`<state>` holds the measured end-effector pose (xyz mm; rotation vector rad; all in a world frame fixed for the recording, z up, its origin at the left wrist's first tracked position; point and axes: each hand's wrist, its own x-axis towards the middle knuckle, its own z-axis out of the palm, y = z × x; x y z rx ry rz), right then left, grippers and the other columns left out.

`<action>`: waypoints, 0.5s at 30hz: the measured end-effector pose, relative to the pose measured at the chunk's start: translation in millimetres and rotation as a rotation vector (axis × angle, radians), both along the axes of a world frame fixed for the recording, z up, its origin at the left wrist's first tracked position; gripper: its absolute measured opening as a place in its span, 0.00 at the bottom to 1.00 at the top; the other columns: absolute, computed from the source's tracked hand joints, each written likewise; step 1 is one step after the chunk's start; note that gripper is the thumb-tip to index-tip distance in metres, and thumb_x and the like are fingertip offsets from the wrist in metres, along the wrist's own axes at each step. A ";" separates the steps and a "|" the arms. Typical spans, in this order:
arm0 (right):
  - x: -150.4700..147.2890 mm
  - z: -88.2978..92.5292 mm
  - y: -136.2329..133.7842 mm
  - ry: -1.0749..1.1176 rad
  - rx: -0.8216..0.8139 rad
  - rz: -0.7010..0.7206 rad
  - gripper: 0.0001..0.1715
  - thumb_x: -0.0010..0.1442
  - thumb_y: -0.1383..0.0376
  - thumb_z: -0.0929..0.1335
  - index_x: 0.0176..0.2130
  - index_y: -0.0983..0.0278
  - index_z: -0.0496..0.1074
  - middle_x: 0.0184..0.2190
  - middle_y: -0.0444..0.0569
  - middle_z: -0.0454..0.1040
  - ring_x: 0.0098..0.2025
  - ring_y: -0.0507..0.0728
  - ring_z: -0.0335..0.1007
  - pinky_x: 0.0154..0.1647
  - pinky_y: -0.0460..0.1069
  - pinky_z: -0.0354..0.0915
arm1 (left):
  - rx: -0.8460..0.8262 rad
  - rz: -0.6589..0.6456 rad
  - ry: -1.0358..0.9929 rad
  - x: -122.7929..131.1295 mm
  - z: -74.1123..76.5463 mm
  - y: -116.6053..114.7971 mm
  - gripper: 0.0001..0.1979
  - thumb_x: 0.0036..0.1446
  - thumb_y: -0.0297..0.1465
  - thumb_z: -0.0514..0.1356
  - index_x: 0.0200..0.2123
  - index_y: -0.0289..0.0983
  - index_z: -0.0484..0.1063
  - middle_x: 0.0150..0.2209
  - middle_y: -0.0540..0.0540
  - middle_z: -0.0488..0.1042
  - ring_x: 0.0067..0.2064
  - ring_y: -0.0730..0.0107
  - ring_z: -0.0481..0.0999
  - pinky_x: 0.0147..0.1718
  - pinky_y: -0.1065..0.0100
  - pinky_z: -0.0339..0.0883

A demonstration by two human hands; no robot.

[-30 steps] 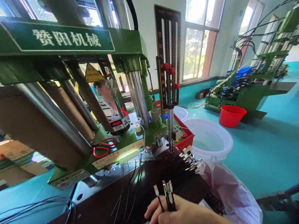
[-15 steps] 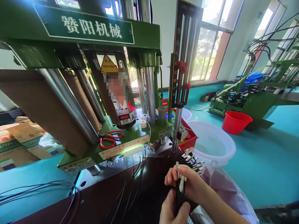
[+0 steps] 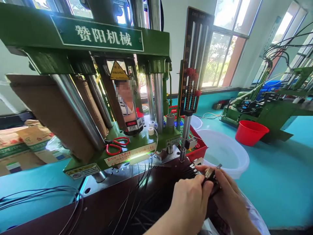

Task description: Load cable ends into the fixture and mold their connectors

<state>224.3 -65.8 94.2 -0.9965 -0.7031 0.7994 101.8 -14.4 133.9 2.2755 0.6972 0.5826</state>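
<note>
My left hand (image 3: 189, 199) is closed, its thumb and fingers pinching black cable ends with metal connectors (image 3: 208, 173). Right beside it, my right hand (image 3: 228, 194) is closed round the same small bunch, and a metal tip sticks up by its fingertips. Fingers hide most of the black parts, so I cannot tell how many there are. Just behind my hands, more black cables with metal connectors (image 3: 195, 164) lie at the corner of the dark worktop (image 3: 102, 204).
A green press (image 3: 156, 44) stands ahead, with red-handled scissors (image 3: 114, 148) on its bed. Thin black cables (image 3: 139, 176) trail over the worktop. To the right are a red control box (image 3: 199, 151), a white tub (image 3: 228, 153) and a red bucket (image 3: 251, 132). A person shows between the press columns.
Both hands have moved; the right has shifted rightward with the connectors, and the left has come up from below to meet it. The view has tilted slightly upward.
</note>
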 end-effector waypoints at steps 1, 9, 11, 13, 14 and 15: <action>4.8 -0.7 -3.3 -0.016 0.010 -0.032 0.13 0.57 0.57 0.64 0.35 0.62 0.74 0.43 0.52 0.74 0.48 0.61 0.65 0.48 0.51 0.61 | 0.029 -0.013 0.002 7.5 8.5 -0.9 0.23 0.60 0.40 0.39 0.36 0.37 0.71 0.31 0.38 0.76 0.30 0.56 0.73 0.28 0.64 0.53; 15.4 -13.3 -15.5 0.000 0.000 -0.018 0.15 0.56 0.55 0.64 0.39 0.60 0.74 0.46 0.54 0.73 0.51 0.66 0.64 0.47 0.58 0.65 | -0.582 -0.329 -0.053 26.6 4.1 6.5 0.14 0.54 0.40 0.50 0.28 0.37 0.67 0.22 0.45 0.70 0.19 0.70 0.67 0.20 0.69 0.56; 19.2 -8.5 -12.0 0.015 -0.025 0.096 0.18 0.57 0.56 0.64 0.44 0.60 0.72 0.47 0.55 0.72 0.50 0.66 0.65 0.47 0.60 0.64 | -0.895 -0.405 -0.044 23.7 -12.6 8.9 0.12 0.52 0.40 0.50 0.26 0.37 0.64 0.15 0.52 0.64 0.12 0.76 0.58 0.13 0.72 0.51; 25.9 0.8 -4.6 -0.030 0.028 0.221 0.22 0.58 0.55 0.62 0.51 0.59 0.67 0.51 0.53 0.69 0.53 0.64 0.62 0.53 0.60 0.59 | -1.083 -0.332 -0.092 22.2 -33.1 5.4 0.11 0.50 0.40 0.52 0.26 0.38 0.62 0.12 0.56 0.60 0.09 0.80 0.51 0.09 0.75 0.44; 29.4 6.7 0.1 -0.092 0.039 0.291 0.23 0.59 0.55 0.61 0.52 0.58 0.66 0.52 0.52 0.67 0.55 0.62 0.60 0.56 0.59 0.55 | -1.159 -0.278 -0.127 22.1 -43.6 1.6 0.11 0.48 0.40 0.53 0.25 0.38 0.61 0.11 0.57 0.59 0.08 0.81 0.49 0.08 0.76 0.42; 32.2 13.2 5.0 -0.187 0.013 0.371 0.23 0.60 0.55 0.60 0.52 0.58 0.66 0.53 0.51 0.66 0.56 0.61 0.58 0.58 0.59 0.51 | -1.210 -0.221 -0.159 22.4 -53.7 -2.9 0.12 0.47 0.41 0.55 0.25 0.37 0.61 0.11 0.58 0.59 0.08 0.82 0.48 0.07 0.76 0.41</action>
